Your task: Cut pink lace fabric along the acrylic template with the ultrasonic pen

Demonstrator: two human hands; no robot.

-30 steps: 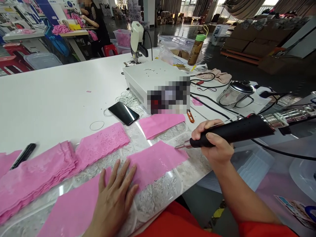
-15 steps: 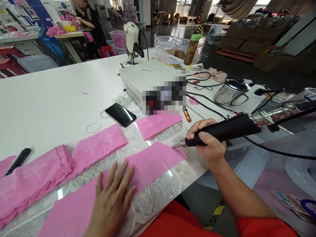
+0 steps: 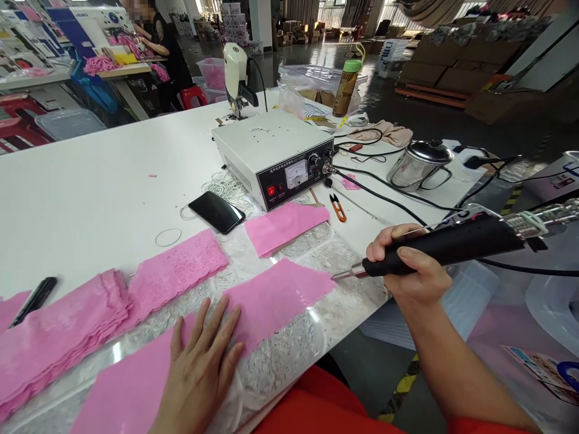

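My left hand [image 3: 199, 361] lies flat with its fingers spread on a pink fabric piece [image 3: 131, 386], its fingertips reaching onto the near edge of a second pink panel [image 3: 280, 301]. In my right hand [image 3: 418, 265] is a black handheld ultrasonic welder [image 3: 456, 241], fingers wrapped round its body. Its thin metal tip points left and meets the right corner of the second panel. A smaller stack of pink fabric [image 3: 284, 229] rests just behind. To the left, pink lace pieces [image 3: 67, 325] are piled, and one lace strip [image 3: 181, 259] lies beside them.
The welder's control box [image 3: 275, 150] stands at the back, cabled to the tool. Nearby are a phone [image 3: 217, 212], orange thread snips [image 3: 337, 208], a glass pot [image 3: 420, 166] and a bottle [image 3: 347, 87]. A marker [image 3: 34, 301] lies left. A co-worker [image 3: 158, 54] sits at a sewing machine.
My right hand has moved right with the welder, its tip shifting from on the panel to the panel's right corner. My left hand stays flat; the view has shifted slightly.
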